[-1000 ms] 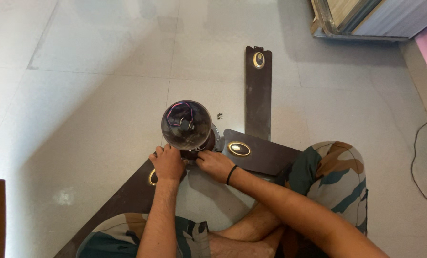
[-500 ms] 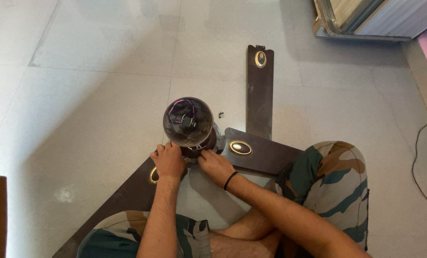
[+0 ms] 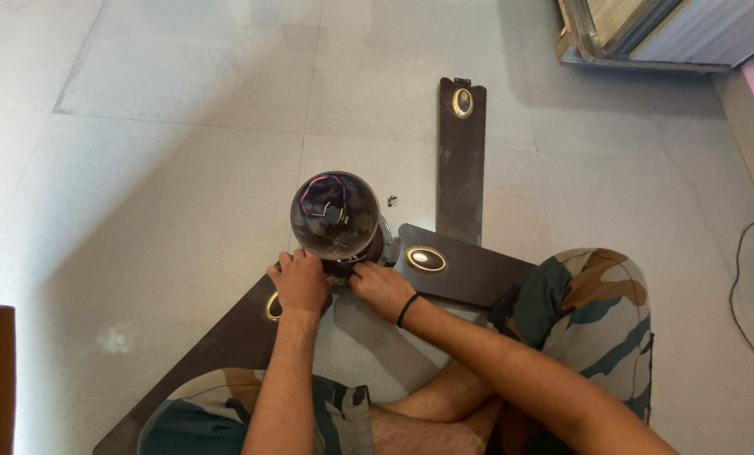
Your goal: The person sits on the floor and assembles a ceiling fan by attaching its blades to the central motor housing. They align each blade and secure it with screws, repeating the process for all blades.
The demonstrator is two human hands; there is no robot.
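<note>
**Learner:** Almost nothing has shifted since a second ago: both hands sit at the same spot under the fan motor [image 3: 336,217], and only the view has drifted a touch, so the dome sits a bit further right in the picture. Where exactly is the work?

**Fitter:** At the base of the motor, which stands upright on the tiled floor [image 3: 141,168] in front of the crossed legs, its dark shiny dome facing up with coloured wires showing through the top. The left hand [image 3: 299,285] is curled against the lower left of the housing, fingers bent and close together. The right hand [image 3: 380,288] meets it from the other side, fingertips pinched in at the base. Whether they grip a screw or only the rim, I cannot tell; the hands cover it

**Learner:** How would you do this well?

**Fitter:** I'd judge the left should steady the housing while the right does the fine work. The motor is top-heavy, so keep it upright

**Learner:** And around it?

**Fitter:** Two dark brown blades run from the base, the near-left blade [image 3: 217,345] under the left forearm and the right blade [image 3: 465,271] beside the knee. A loose blade [image 3: 461,164] lies apart beyond. Small screws [image 3: 391,200] lie just beside the motor; mind them
</note>
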